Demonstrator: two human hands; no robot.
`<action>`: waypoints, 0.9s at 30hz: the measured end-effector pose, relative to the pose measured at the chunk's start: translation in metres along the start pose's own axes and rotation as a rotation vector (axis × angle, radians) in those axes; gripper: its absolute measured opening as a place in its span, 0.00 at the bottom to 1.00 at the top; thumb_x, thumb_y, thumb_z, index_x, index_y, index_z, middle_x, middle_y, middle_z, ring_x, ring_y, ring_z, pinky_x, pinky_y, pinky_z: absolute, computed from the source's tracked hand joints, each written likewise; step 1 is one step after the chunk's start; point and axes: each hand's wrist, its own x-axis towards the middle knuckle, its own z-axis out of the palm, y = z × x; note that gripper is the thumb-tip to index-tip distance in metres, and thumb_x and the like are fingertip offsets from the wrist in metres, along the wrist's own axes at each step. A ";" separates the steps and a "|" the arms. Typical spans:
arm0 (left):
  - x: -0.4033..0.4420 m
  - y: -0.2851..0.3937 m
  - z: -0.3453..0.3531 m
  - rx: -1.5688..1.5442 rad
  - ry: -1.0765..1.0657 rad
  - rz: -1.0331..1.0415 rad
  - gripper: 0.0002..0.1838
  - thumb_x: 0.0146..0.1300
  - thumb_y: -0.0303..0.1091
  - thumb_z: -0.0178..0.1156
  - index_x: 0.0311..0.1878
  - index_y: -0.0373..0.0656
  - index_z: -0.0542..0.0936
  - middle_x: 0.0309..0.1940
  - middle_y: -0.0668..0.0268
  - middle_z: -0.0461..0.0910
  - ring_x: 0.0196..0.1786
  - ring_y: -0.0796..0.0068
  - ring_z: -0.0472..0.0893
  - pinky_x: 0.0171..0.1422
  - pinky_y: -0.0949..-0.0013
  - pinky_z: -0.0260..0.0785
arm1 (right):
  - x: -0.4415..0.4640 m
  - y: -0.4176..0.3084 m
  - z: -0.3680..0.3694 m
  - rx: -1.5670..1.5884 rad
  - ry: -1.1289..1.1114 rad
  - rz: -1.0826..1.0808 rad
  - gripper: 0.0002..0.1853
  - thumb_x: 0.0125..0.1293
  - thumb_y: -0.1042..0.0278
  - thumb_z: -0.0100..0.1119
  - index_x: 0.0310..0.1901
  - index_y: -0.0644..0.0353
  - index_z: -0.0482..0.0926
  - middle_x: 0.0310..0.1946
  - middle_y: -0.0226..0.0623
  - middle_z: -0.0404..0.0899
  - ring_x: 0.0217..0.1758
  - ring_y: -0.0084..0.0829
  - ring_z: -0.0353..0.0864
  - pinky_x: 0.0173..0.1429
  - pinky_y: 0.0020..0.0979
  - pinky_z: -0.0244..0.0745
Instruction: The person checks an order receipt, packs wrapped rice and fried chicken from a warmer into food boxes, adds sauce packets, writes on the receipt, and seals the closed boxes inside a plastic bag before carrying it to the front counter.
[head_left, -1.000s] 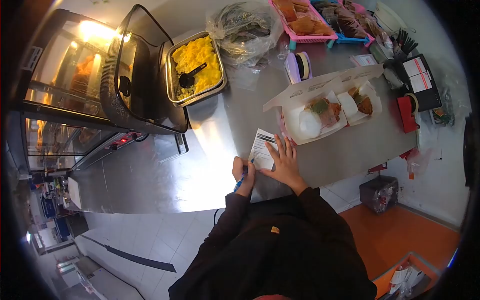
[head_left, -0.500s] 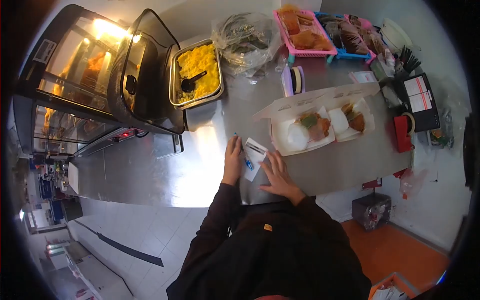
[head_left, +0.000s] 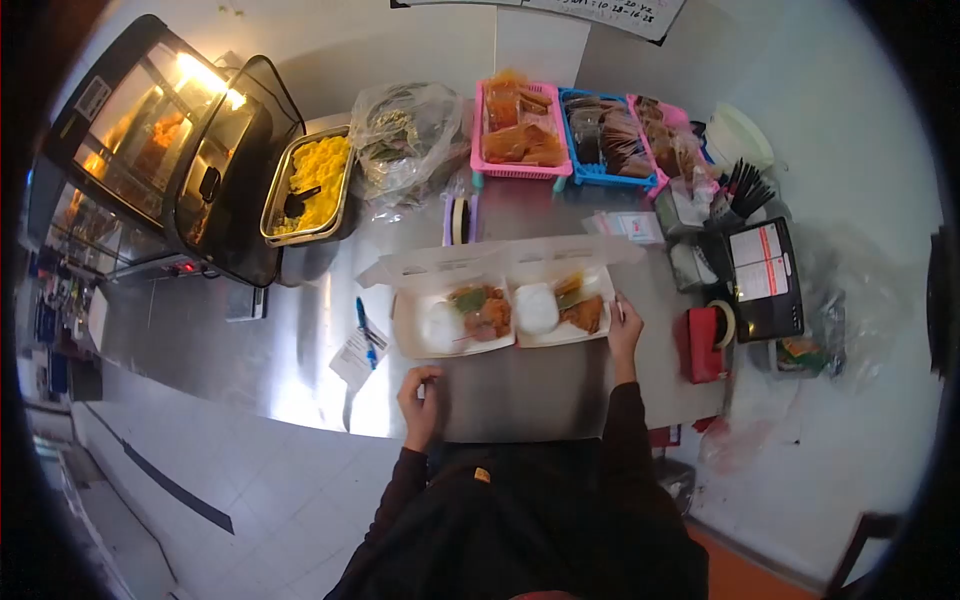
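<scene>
Two open paper meal boxes stand side by side on the steel counter, lids folded back. The left meal box (head_left: 404, 338) and the right meal box (head_left: 560, 340) each hold a mound of white rice, fried pieces and a green garnish. My right hand (head_left: 625, 335) grips the right box's outer side wall. My left hand (head_left: 416, 405) rests near the counter's front edge, fingers curled in with nothing visible in them, apart from the boxes. Left of the boxes lies a printed paper slip (head_left: 350, 362) with a blue pen (head_left: 366, 335) across it.
A lit food warmer (head_left: 150, 140) stands at left, beside a metal tray (head_left: 265, 232) of yellow food with a black scoop. Behind are a plastic bag (head_left: 400, 140), a pink basket (head_left: 522, 172) and a blue basket (head_left: 610, 180). At right sit a tablet (head_left: 762, 275) and a red tape dispenser (head_left: 703, 350).
My hands have left the slip and pen, which now lie on the counter. My right hand has moved right and taken hold of the right box. The view has shifted right.
</scene>
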 end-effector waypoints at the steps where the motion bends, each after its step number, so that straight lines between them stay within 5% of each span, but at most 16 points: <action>1: -0.007 0.007 0.018 -0.015 0.014 0.006 0.07 0.50 0.16 0.47 0.30 0.35 0.74 0.30 0.61 0.75 0.34 0.69 0.75 0.41 0.73 0.65 | -0.003 -0.001 -0.009 0.024 -0.004 0.004 0.15 0.58 0.68 0.53 0.44 0.67 0.73 0.40 0.47 0.76 0.44 0.37 0.75 0.49 0.30 0.66; 5: -0.027 0.048 0.078 -0.086 -0.140 -0.010 0.07 0.50 0.17 0.49 0.31 0.36 0.74 0.31 0.59 0.75 0.35 0.66 0.75 0.43 0.72 0.65 | -0.031 0.016 -0.051 0.008 0.030 -0.005 0.15 0.59 0.68 0.52 0.45 0.67 0.73 0.40 0.46 0.76 0.43 0.37 0.76 0.49 0.29 0.66; 6: -0.029 0.045 0.087 -0.087 -0.266 -0.003 0.11 0.50 0.19 0.51 0.38 0.37 0.73 0.37 0.57 0.74 0.42 0.62 0.74 0.48 0.68 0.64 | -0.038 0.021 -0.064 0.027 0.007 0.077 0.15 0.58 0.68 0.53 0.45 0.67 0.73 0.39 0.46 0.76 0.42 0.37 0.76 0.49 0.30 0.67; 8: -0.014 0.063 0.114 0.035 -0.187 0.166 0.15 0.49 0.21 0.52 0.44 0.38 0.71 0.42 0.56 0.72 0.48 0.59 0.71 0.52 0.65 0.62 | -0.050 0.017 -0.092 0.065 -0.034 0.246 0.15 0.57 0.68 0.55 0.43 0.68 0.74 0.37 0.46 0.76 0.40 0.37 0.75 0.48 0.31 0.67; 11: 0.032 0.092 0.147 0.255 -0.082 0.372 0.24 0.48 0.24 0.55 0.52 0.38 0.66 0.51 0.53 0.66 0.56 0.55 0.63 0.58 0.60 0.56 | -0.041 -0.008 -0.117 0.112 0.303 -0.077 0.15 0.53 0.72 0.58 0.44 0.65 0.74 0.33 0.39 0.76 0.36 0.28 0.73 0.44 0.27 0.66; 13: 0.065 0.081 0.160 0.260 -0.216 0.389 0.22 0.46 0.24 0.57 0.49 0.37 0.68 0.44 0.56 0.71 0.50 0.62 0.70 0.54 0.65 0.61 | -0.017 -0.028 -0.139 -0.016 0.354 -0.241 0.19 0.51 0.71 0.60 0.46 0.65 0.72 0.36 0.40 0.74 0.38 0.26 0.71 0.45 0.27 0.65; 16: 0.089 0.076 0.158 -0.145 -0.553 -0.247 0.20 0.45 0.23 0.57 0.46 0.35 0.70 0.36 0.61 0.75 0.43 0.72 0.73 0.49 0.71 0.63 | 0.033 0.011 -0.161 -0.024 -0.242 0.072 0.23 0.53 0.68 0.59 0.50 0.64 0.65 0.45 0.39 0.68 0.46 0.25 0.65 0.49 0.28 0.62; 17: 0.086 0.070 0.164 -0.243 -0.537 -0.210 0.18 0.47 0.25 0.56 0.45 0.34 0.71 0.33 0.63 0.75 0.41 0.75 0.73 0.47 0.73 0.63 | 0.044 0.028 -0.162 0.030 -0.529 0.264 0.24 0.54 0.67 0.57 0.51 0.64 0.63 0.48 0.39 0.65 0.49 0.25 0.63 0.50 0.29 0.60; 19: 0.082 0.041 0.179 -0.437 -0.499 -0.131 0.15 0.50 0.27 0.55 0.42 0.34 0.72 0.28 0.66 0.75 0.37 0.81 0.73 0.44 0.77 0.64 | 0.047 0.030 -0.148 0.354 -0.527 0.208 0.23 0.55 0.65 0.55 0.50 0.63 0.61 0.48 0.37 0.62 0.48 0.24 0.62 0.50 0.28 0.60; 23: 0.053 0.047 0.239 -0.402 -0.236 -0.054 0.20 0.60 0.34 0.46 0.54 0.35 0.60 0.52 0.56 0.61 0.55 0.65 0.60 0.58 0.67 0.53 | 0.040 0.022 -0.087 0.814 -0.294 0.078 0.25 0.61 0.61 0.45 0.56 0.64 0.54 0.50 0.41 0.62 0.53 0.25 0.59 0.56 0.29 0.56; 27: 0.047 0.076 0.250 -0.031 -0.126 -0.005 0.18 0.62 0.32 0.43 0.54 0.35 0.61 0.53 0.52 0.60 0.59 0.58 0.58 0.61 0.64 0.50 | 0.042 -0.006 -0.075 0.389 -0.226 -0.094 0.23 0.61 0.66 0.43 0.57 0.64 0.53 0.50 0.42 0.62 0.55 0.29 0.60 0.59 0.29 0.53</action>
